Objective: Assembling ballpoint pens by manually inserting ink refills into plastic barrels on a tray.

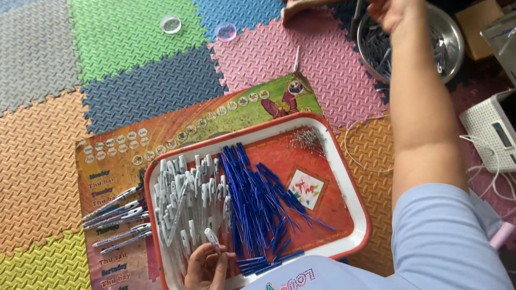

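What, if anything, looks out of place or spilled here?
Two small clear lids lie loose on the foam floor mat, far from the tray. A few finished pens sit outside the tray's left rim. Nothing looks spilled or damaged.

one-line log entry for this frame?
left hand: holds white pen barrel over tray | right hand: reaching into metal bowl, grip hidden
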